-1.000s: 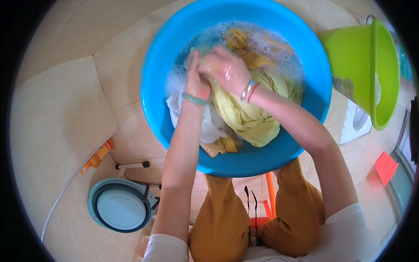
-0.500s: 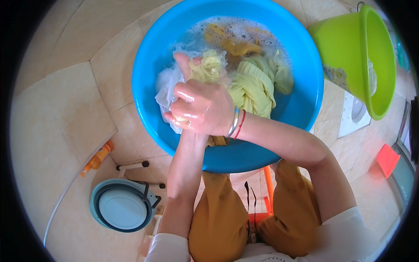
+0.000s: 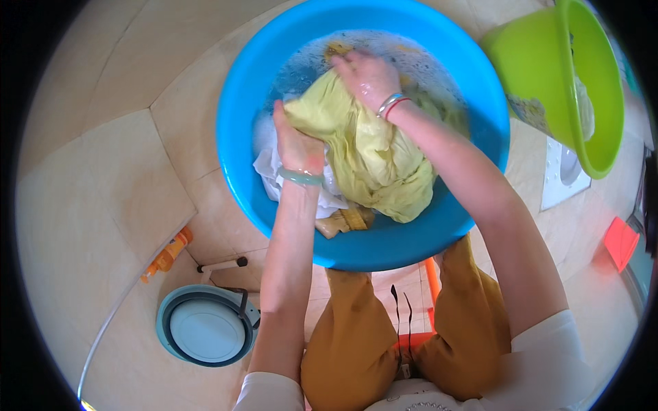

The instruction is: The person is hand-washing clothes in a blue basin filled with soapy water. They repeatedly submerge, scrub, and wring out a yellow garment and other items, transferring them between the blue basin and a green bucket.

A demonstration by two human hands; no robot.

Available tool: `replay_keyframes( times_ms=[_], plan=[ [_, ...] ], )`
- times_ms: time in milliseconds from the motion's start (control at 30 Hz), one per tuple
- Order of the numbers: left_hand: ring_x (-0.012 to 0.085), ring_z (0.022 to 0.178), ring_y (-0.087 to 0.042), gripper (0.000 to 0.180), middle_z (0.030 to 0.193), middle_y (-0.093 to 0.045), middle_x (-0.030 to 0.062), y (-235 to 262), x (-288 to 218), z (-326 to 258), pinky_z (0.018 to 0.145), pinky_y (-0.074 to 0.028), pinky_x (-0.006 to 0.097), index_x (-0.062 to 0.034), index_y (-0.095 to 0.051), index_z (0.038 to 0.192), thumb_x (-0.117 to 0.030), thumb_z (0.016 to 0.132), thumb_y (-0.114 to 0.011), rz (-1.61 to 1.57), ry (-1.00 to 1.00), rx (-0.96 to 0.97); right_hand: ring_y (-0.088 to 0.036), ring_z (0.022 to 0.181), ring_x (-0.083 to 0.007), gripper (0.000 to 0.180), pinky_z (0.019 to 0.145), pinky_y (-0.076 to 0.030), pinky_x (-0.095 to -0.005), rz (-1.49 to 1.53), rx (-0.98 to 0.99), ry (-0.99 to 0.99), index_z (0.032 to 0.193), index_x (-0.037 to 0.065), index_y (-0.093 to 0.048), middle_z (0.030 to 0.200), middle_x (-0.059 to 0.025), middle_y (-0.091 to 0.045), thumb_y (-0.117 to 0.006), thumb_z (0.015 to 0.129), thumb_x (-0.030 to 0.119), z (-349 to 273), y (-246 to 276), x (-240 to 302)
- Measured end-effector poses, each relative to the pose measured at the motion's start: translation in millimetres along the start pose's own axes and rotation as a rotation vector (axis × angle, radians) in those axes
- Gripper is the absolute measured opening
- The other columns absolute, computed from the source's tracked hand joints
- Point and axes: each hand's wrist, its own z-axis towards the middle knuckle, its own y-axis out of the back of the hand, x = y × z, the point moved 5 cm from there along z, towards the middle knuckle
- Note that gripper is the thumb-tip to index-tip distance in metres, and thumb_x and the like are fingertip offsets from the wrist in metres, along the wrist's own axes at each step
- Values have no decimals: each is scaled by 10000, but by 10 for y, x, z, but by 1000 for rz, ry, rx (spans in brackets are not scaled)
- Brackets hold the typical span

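Observation:
A wet yellow-green garment (image 3: pixel 387 157) lies bunched in a blue basin (image 3: pixel 363 250) of sudsy water. My left hand (image 3: pixel 299 145), with a pale green bangle at the wrist, holds the garment's left edge; its fingers are mostly hidden by the cloth. At the garment's far edge my right hand (image 3: pixel 370 79), wearing a silver bangle and a red string, has its fingers curled on the fabric, slightly blurred. White cloth (image 3: pixel 266 164) sits beneath and beside my left hand. A mustard-yellow cloth (image 3: pixel 339 49) shows in the suds beyond my right fingers.
A brown scrub brush (image 3: pixel 346 220) lies inside the basin's near side. To the right tilts a lime-green bucket (image 3: pixel 528 68) beside a white floor fixture (image 3: pixel 558 179). A folded grey-blue basin (image 3: pixel 207 330), an orange bottle (image 3: pixel 168 255) and a hose (image 3: pixel 113 322) are at left.
My hands were together at the left, squeezing part of the yellow-green garment. They have separated; the right moved far and right, the garment is spread wider, and the brush is more exposed.

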Motion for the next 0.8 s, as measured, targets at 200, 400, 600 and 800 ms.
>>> replay_keyframes(
  times_ms=[200, 400, 600, 800],
  plan=[
    [275, 1280, -438, 497, 1412, -449, 91, 434, -4, 370, 1097, -342, 419, -84, -378, 1408, -409, 1041, -296, 12, -1, 74, -538, 1121, -291, 341, 860, -519, -419, -232, 168, 420, 1126, 59, -566, 1159, -118, -552, -571, 898, 312, -224, -269, 63],
    [267, 1259, -457, 519, 1362, -497, 99, 283, 234, 436, 1092, -351, 409, -60, -438, 1364, -439, 1014, -384, -9, 49, 56, -638, 979, -345, 289, 785, -537, -434, -224, 218, -3, 1116, 131, -600, 1175, -147, -583, -563, 884, 299, -36, -522, -380],
    [207, 1015, -575, 535, 1150, -588, 63, 59, 94, 198, 834, -499, 370, -73, -493, 1259, -512, 951, -501, 29, 169, 234, -599, 842, -256, 129, 659, -531, -367, 223, 97, 547, 894, 164, -631, 929, -65, -553, -654, 770, 193, -897, 55, 830],
    [150, 803, -548, 484, 918, -559, 56, -232, 238, -163, 668, -478, 343, -83, -568, 1081, -536, 910, -551, -370, 429, 586, -556, 778, -178, 201, 592, -509, -323, 232, -25, 683, 698, 158, -587, 896, -5, -510, -731, 692, 299, -1206, 451, 1353]
  ],
)
